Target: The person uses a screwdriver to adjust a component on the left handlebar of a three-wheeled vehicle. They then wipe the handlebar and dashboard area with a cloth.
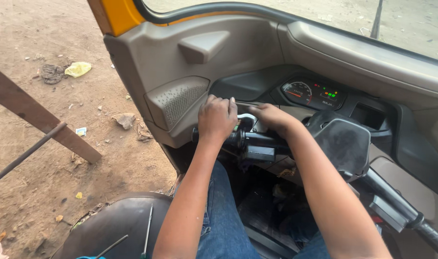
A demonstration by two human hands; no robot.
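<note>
A person's left hand (217, 116) is wrapped around the left grip (202, 135) of a three-wheeler's black handlebar (262, 140), fingers curled tight over the top of it, while the right hand (271, 116) rests just beside it on the switch cluster (247, 125) at the bar's inner end, fingers stretched together toward a pale, shiny part there; whether they pinch anything cannot be told. The bar sits low under a moulded grey plastic dashboard (190, 57), close to a stippled speaker grille (180, 100) that leaves little room above the knuckles. To the right, a round-dial instrument panel (312, 93) glows with green and red lights, and a matte black centre cover (343, 144) hides the bar's middle; the right grip (432, 237) runs off toward the lower corner, well apart from both hands. Blue denim covers the person's knees (224, 216) below. The cab's left side is open to bare, littered dirt ground (46, 158), where a wooden plank (37, 115) and a thin metal rod (27, 153) slant near the doorway. Two screwdrivers (147, 230) lie on the dark seat (113, 225).
</note>
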